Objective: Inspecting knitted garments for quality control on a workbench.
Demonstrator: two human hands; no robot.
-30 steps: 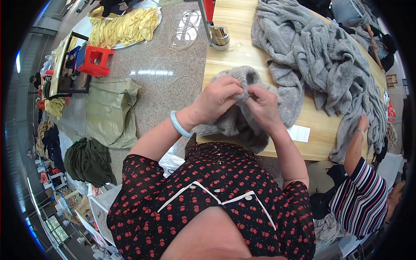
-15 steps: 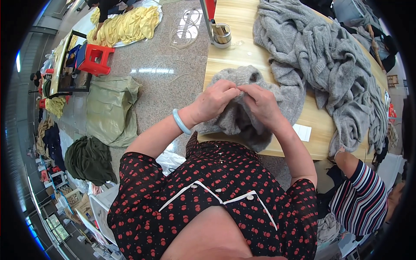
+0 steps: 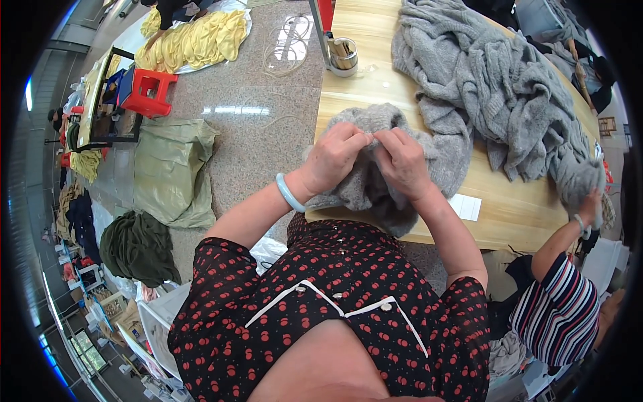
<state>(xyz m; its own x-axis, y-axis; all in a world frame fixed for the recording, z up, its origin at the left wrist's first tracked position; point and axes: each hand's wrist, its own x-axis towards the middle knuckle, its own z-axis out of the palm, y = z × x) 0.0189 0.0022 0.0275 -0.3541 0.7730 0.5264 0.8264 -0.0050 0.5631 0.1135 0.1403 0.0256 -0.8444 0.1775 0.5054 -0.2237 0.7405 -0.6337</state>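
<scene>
A fuzzy grey knit garment [image 3: 382, 120] lies bunched at the table's near left edge, partly hanging over it. My left hand [image 3: 337, 155] pinches its knit from the left, a pale blue bangle on the wrist. Opposite it, my right hand [image 3: 403, 164] pinches the same fabric, the fingertips of both hands almost meeting. Whatever fine detail sits between the fingertips is too small to make out.
More grey knitwear [image 3: 495, 87] is heaped across the wooden table [image 3: 516, 211]. A cup of tools [image 3: 343, 57] stands at the far left edge, and a white paper slip [image 3: 465, 207] lies near my right forearm. At right, a co-worker's hand [image 3: 589, 208] touches grey knitwear.
My hands stay pinched on the garment with only a slight shift. The co-worker's arm has reached farther right and away, lifting or pushing grey knitwear off the table's near right part.
</scene>
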